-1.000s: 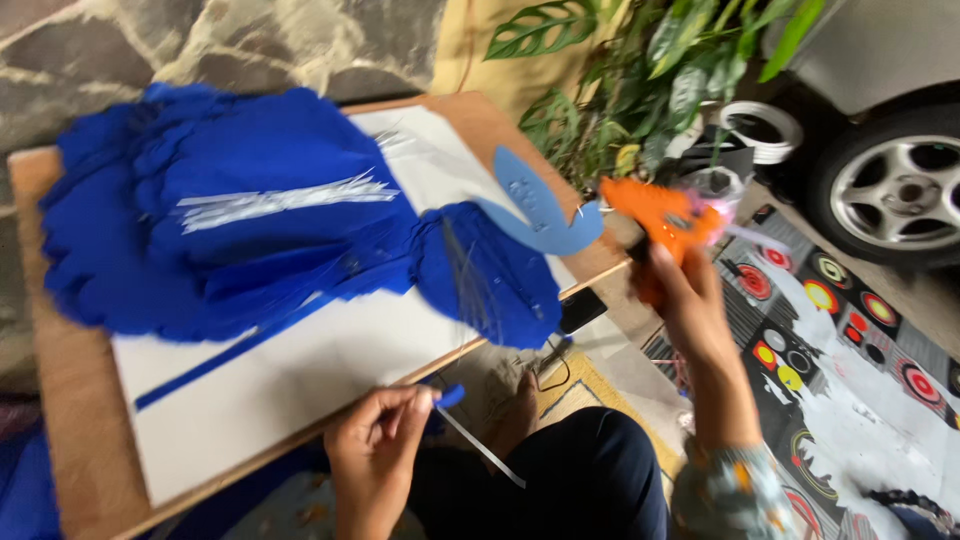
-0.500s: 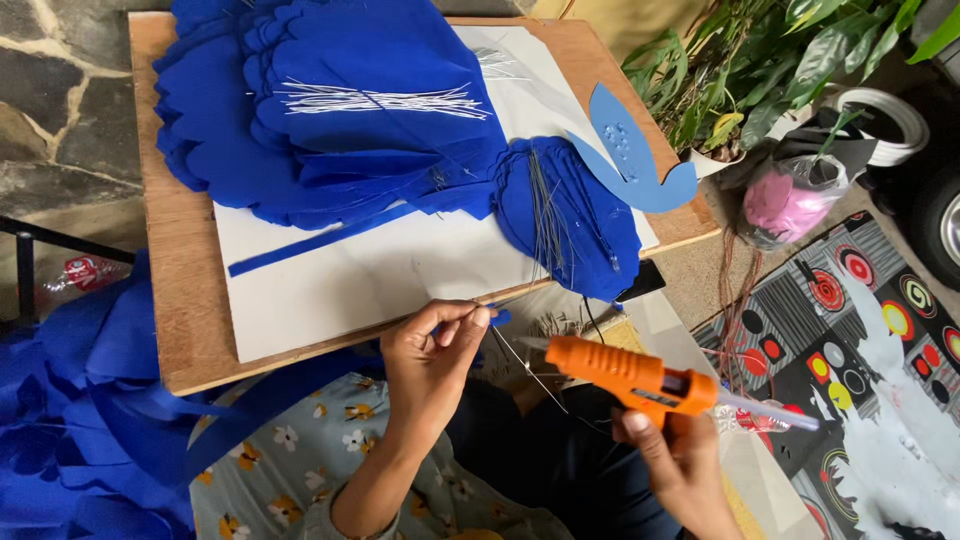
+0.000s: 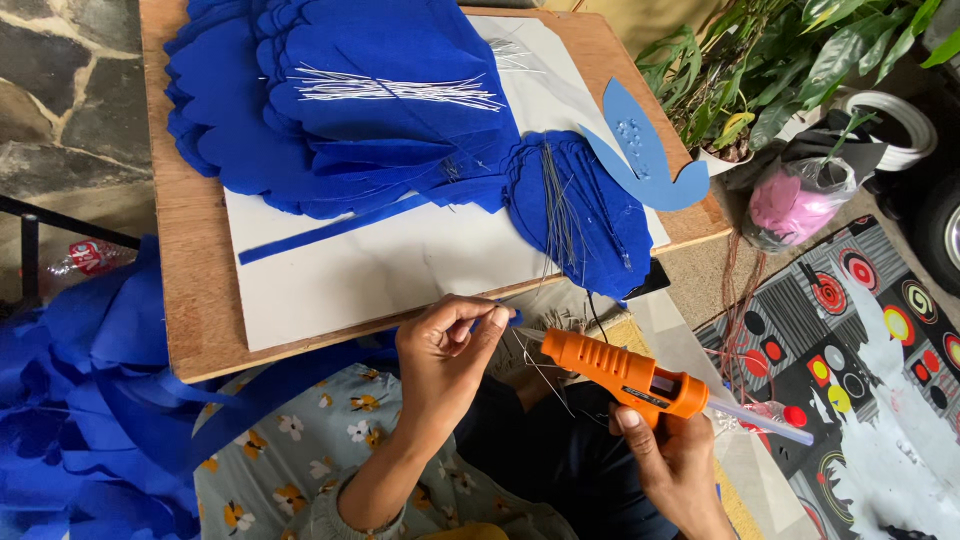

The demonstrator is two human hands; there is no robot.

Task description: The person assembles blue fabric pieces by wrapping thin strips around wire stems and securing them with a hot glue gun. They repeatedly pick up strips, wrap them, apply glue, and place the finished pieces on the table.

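Plywood forms your bench (image 3: 190, 300), a bare pale board with raw edges, and a smooth white sheet (image 3: 400, 270) covers most of its top. Heaped across the far half lies a pile of royal-blue felt cutouts (image 3: 340, 130) with scalloped edges, soft and matte, and a loose bundle of thin silvery wires (image 3: 400, 90) rests on top of it. Toward the right edge sits a smaller rounded blue felt piece (image 3: 580, 215) with darker wires fanned over it. At the far right corner a lighter blue curved shape (image 3: 640, 160), flat and stiff-looking, overhangs the bench. A narrow blue strip (image 3: 330, 228) lies slantwise on the white sheet.

Your right hand (image 3: 680, 465) has its fingers wrapped around the handle of the orange glue gun (image 3: 620, 375), ribbed plastic with a clear stick jutting from its back, held just off the near edge with its nozzle toward your left hand (image 3: 445, 350). Those fingers are pinched together on a small blue felt scrap (image 3: 512, 318) right at the near edge.
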